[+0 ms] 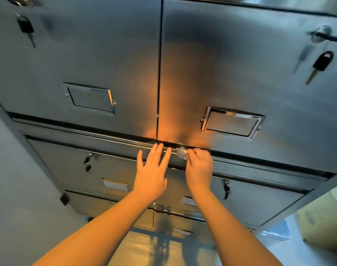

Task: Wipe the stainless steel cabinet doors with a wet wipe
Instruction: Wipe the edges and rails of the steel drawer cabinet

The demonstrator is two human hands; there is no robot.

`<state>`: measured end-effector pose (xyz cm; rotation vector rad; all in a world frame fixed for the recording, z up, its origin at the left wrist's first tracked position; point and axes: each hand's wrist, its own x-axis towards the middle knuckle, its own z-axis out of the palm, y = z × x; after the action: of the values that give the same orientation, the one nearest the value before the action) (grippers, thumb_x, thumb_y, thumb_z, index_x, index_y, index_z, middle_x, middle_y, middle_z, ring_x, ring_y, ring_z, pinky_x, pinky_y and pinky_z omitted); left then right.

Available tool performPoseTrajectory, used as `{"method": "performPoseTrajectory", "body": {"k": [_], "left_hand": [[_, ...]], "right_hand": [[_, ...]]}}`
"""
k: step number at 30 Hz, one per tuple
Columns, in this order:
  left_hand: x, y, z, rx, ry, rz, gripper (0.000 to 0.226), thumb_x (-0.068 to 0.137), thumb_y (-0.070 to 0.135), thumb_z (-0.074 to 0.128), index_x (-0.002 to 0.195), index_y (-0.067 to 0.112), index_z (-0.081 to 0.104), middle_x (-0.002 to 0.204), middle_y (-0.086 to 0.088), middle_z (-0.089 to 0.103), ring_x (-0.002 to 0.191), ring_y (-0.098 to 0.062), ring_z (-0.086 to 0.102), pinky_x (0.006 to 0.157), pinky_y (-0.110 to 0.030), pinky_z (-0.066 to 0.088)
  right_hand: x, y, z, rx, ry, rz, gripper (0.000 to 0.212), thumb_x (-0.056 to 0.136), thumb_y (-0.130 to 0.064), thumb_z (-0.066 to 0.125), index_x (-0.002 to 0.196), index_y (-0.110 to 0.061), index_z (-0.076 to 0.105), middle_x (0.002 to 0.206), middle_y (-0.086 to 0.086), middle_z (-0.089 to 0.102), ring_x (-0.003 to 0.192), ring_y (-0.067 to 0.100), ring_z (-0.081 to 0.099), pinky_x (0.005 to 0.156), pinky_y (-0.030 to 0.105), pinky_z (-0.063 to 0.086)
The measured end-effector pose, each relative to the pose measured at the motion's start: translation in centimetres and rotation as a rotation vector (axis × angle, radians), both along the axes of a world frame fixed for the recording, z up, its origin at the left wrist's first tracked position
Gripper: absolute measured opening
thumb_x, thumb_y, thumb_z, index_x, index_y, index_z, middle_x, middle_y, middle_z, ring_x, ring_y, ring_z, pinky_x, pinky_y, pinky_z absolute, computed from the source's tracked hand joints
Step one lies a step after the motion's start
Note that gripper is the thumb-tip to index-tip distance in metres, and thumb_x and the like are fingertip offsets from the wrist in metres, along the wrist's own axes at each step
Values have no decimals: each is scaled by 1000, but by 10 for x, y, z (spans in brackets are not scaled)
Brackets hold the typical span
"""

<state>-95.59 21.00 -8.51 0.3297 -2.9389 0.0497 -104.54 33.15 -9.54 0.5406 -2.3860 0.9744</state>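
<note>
The right hand [199, 167] has its fingers [190, 151] curled round a small bunched wet wipe [181, 153], pressing it to the ledge at the bottom edge of the upper cabinet doors [240, 77], just right of the seam between them. The left hand [151, 169] lies flat, fingers straight, holding nothing, touching the same ledge just beside the wipe. Judging by position, the edge strip is being worked; the lower doors [260, 200] probably remain, though no wet streaks show either way.
</note>
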Motion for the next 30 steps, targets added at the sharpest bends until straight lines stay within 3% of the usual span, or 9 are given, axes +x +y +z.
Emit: {"method": "performPoseTrajectory", "body": {"k": [3, 5, 7, 9, 13, 17, 20, 25, 30], "left_hand": [[15, -38, -8, 1, 26, -43, 92, 95, 42, 54, 155, 25, -14, 162, -9, -21, 149, -25, -23, 117, -57, -7], [24, -76, -13, 10, 70, -76, 94, 90, 42, 62, 157, 24, -2, 164, -12, -11, 150, -27, -14, 117, -58, -2], [33, -113, -18, 30, 126, -100, 98, 75, 37, 78, 155, 20, 23, 163, -15, 13, 151, -31, 8, 115, -61, 13], [43, -142, -24, 40, 147, -103, 97, 68, 30, 82, 152, 17, 35, 160, -17, 23, 149, -33, 17, 113, -63, 22], [60, -173, -21, 94, 121, -76, 92, 75, 27, 75, 154, 19, 28, 162, -15, 18, 151, -32, 11, 115, -64, 18], [68, -195, -15, 171, 114, -17, 88, 77, 23, 72, 154, 18, 28, 162, -15, 20, 151, -33, 10, 116, -64, 16], [75, -207, -14, 185, 141, -2, 88, 77, 20, 71, 154, 17, 28, 161, -16, 21, 151, -34, 12, 115, -65, 17], [89, -225, -14, 157, 169, 41, 90, 73, 17, 76, 152, 16, 32, 158, -18, 29, 148, -36, 22, 112, -65, 19], [104, -244, -1, 131, 100, 142, 85, 88, 21, 62, 157, 20, 13, 164, -12, 11, 152, -28, 2, 117, -60, 4]], "right_hand": [[15, -51, -1, 68, 68, -55, 14, 86, -7, 65, 96, -4, 74, 89, 9, 69, 85, 30, 61, 77, 30, 46], [21, -67, -2, 78, 46, -116, 14, 83, -3, 71, 97, -3, 74, 92, 10, 70, 87, 30, 60, 75, 31, 47], [22, -72, -1, 70, 18, -165, 12, 86, -4, 69, 96, -4, 74, 93, 10, 69, 91, 22, 53, 72, 20, 32], [22, -72, 5, 52, 12, -172, 10, 85, 0, 66, 89, -4, 75, 87, 11, 68, 88, 22, 50, 69, 20, 25], [26, -83, 21, -27, -164, -271, 18, 94, -8, 61, 103, -2, 75, 103, 14, 71, 99, 31, 60, 79, 31, 41], [46, -114, 25, -257, -175, -275, 19, 94, -13, 63, 105, -3, 74, 104, 11, 71, 99, 24, 63, 82, 18, 40], [61, -145, 21, -297, -148, -220, 17, 93, -12, 64, 104, -4, 75, 105, 9, 71, 101, 21, 62, 86, 14, 38], [65, -181, 17, -160, -145, -225, 20, 95, -17, 62, 107, -7, 74, 110, 9, 69, 105, 24, 57, 85, 26, 45], [68, -200, 16, 7, -70, -183, 20, 84, -6, 73, 104, -2, 74, 102, 15, 71, 96, 34, 63, 81, 42, 55]]}}
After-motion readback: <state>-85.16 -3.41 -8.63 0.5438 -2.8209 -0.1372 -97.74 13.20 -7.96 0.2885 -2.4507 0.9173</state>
